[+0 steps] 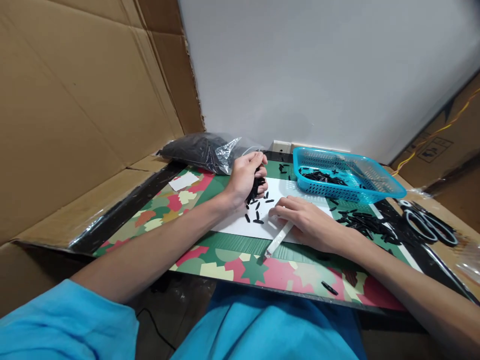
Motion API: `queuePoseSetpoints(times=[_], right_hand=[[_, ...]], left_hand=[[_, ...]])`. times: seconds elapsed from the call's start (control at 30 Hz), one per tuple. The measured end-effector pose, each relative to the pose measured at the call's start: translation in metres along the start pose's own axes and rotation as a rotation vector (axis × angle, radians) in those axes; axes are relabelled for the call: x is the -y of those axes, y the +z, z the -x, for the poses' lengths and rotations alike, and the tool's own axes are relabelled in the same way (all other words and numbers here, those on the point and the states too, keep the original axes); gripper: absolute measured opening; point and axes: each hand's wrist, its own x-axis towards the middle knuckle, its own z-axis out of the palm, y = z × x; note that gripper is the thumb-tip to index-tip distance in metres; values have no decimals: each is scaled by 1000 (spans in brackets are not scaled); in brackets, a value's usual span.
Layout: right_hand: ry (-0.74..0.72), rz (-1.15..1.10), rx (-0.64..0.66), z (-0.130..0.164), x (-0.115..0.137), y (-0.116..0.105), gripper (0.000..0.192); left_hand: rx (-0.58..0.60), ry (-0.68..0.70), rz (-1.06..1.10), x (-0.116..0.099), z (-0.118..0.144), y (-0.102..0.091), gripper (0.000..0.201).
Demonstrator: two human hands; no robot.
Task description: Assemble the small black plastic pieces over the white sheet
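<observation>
My left hand (248,177) is closed around a bunch of small black elongated pieces (255,190) above a white sheet of paper (240,227). Several loose black pieces (258,218) lie scattered on the sheet just below it. My right hand (303,220) rests low over the sheet's right side, its fingers curled. From under its palm sticks out a narrow white stick-like tool (278,241), its end pointing toward the table's front edge. What the right fingertips touch is hidden.
A blue perforated basket (348,192) holds more black pieces. A pile of them (365,222) lies beside scissors (427,225) at right. A filled plastic bag (202,150) stands at the back. Cardboard (93,90) walls the left; one piece (329,288) lies near the front edge.
</observation>
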Motion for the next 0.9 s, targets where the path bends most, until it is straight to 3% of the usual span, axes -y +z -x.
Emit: queuePoseSetpoints(times=[0.17, 0.33, 0.47, 0.57, 0.7, 0.8, 0.9], right_hand=[[70, -257, -78, -20, 5, 10, 17], [66, -367, -42, -30, 13, 13, 32], [108, -341, -69, -18, 15, 8, 29], [173, -334, -190, -5, 12, -3, 22], [254, -484, -481, 6, 2, -21, 5], [331, -690, -638, 7, -7, -24, 14], [369, -837, -694, 3, -14, -18, 24]], left_hand=[[3, 2, 33, 4, -2, -2, 27], [-2, -4, 55, 1, 0, -1, 26], [11, -26, 47, 1, 1, 0, 23], [36, -48, 26, 4, 0, 0, 24], [158, -77, -30, 9, 2, 2, 28], [229, -80, -91, 12, 8, 7, 30], [306, -60, -128, 12, 16, 13, 33]])
